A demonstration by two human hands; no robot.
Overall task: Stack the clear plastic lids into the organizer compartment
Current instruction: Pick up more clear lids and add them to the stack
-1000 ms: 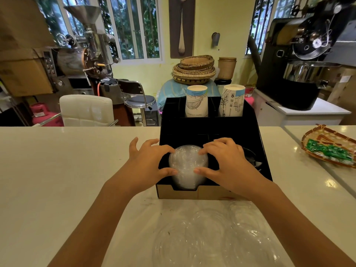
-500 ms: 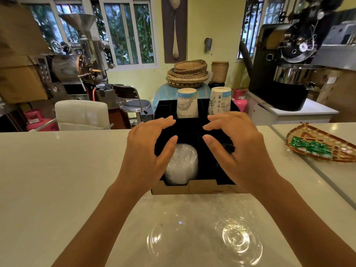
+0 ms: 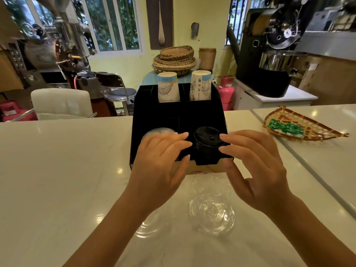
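Lids left to stack sit loose on the counter, low centre of frame, just below both hands. Left hand and right hand hover spread and empty; right looks nearer. Organizer sits just above, centre frame.
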